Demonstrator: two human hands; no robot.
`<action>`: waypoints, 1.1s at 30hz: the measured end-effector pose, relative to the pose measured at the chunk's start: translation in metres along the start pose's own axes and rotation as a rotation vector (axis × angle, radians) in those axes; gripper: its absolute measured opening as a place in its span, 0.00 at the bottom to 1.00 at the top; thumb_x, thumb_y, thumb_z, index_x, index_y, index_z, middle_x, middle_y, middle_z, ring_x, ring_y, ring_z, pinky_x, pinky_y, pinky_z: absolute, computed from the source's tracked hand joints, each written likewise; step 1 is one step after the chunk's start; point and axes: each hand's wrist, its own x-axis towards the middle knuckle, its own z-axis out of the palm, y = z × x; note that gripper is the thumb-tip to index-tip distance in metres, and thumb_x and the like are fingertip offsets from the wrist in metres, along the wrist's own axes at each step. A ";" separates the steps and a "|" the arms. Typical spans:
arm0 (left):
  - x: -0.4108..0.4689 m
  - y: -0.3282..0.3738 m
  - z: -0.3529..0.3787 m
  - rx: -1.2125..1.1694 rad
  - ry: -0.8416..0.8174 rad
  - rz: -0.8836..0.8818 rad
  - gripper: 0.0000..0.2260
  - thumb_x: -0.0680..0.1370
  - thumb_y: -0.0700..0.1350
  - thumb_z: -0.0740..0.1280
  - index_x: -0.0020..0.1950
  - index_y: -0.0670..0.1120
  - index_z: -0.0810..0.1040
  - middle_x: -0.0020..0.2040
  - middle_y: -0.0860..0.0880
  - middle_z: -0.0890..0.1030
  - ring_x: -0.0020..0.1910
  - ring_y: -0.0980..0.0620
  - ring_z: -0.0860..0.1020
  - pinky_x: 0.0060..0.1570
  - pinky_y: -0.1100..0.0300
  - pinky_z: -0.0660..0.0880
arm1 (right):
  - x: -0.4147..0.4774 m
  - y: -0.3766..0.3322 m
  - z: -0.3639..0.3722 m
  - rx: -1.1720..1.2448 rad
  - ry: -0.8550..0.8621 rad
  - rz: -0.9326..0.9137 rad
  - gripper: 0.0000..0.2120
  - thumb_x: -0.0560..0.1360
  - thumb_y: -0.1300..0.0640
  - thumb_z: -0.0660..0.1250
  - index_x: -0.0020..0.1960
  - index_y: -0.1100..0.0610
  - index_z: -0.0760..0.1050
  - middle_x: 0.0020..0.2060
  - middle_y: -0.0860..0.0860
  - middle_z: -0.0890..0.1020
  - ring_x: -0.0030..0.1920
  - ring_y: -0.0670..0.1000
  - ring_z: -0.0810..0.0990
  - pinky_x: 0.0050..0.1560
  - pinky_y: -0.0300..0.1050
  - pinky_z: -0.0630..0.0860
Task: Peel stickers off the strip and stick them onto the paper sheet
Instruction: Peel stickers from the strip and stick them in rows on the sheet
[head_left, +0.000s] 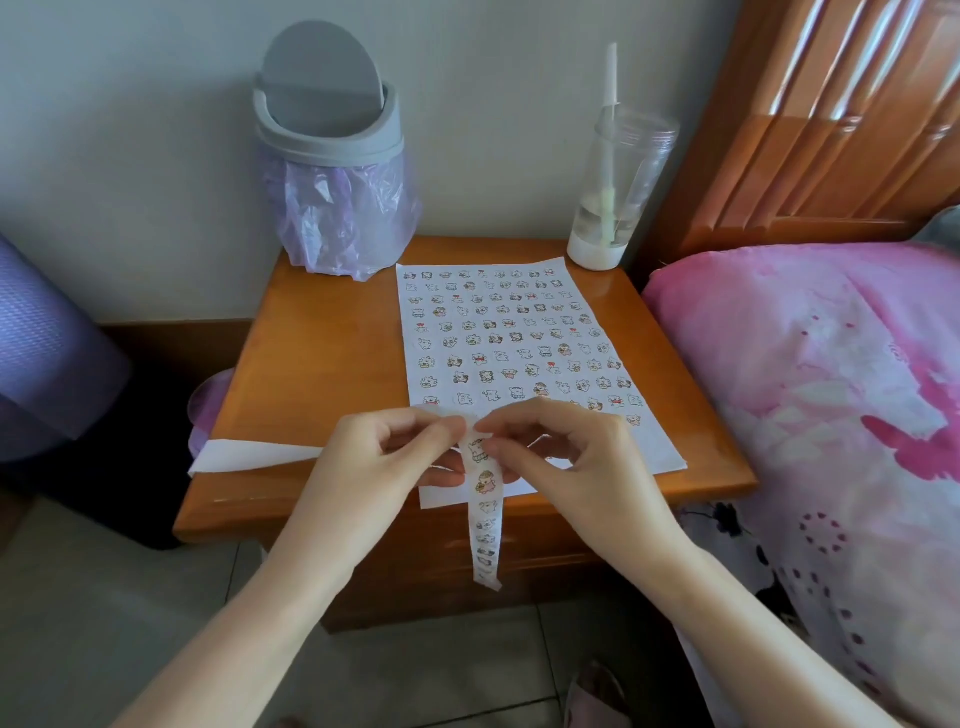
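A wooden bedside table (322, 332) stands beside a bed (805, 364) with a pink cover. On it lies the paper sheet (649, 441), already full of rows of small stickers. At the 6 o'clock end of the sheet the two hands meet. The left hand (384, 457) and the right hand (571, 452) both pinch the top of the strip (485, 519), which hangs between them toward 6 o'clock, past the table's front edge.

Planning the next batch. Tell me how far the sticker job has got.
Done: rows of stickers cover most of the paper sheet. In hand: left hand and right hand pinch the top of the strip, seemingly peeling one. Left: several stickers on the hanging strip; the sheet's near edge is bare.
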 end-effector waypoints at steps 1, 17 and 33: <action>0.000 0.000 0.000 -0.002 -0.004 -0.005 0.06 0.75 0.46 0.67 0.42 0.50 0.83 0.37 0.62 0.84 0.37 0.59 0.83 0.34 0.74 0.75 | 0.000 0.000 0.000 -0.001 -0.002 0.004 0.07 0.73 0.60 0.69 0.51 0.52 0.81 0.43 0.45 0.84 0.42 0.43 0.83 0.44 0.41 0.81; 0.002 -0.003 -0.001 -0.018 0.016 -0.031 0.06 0.75 0.47 0.67 0.43 0.49 0.84 0.40 0.59 0.85 0.38 0.57 0.84 0.37 0.73 0.77 | 0.000 0.002 0.001 -0.028 0.020 -0.069 0.07 0.73 0.61 0.69 0.50 0.55 0.81 0.43 0.44 0.84 0.43 0.42 0.82 0.44 0.36 0.80; 0.002 -0.002 0.001 0.007 0.046 -0.047 0.05 0.74 0.49 0.68 0.42 0.53 0.83 0.43 0.57 0.85 0.38 0.56 0.84 0.43 0.66 0.78 | 0.001 0.005 0.003 -0.115 0.052 -0.189 0.06 0.73 0.64 0.70 0.48 0.57 0.82 0.43 0.46 0.84 0.45 0.40 0.81 0.46 0.30 0.76</action>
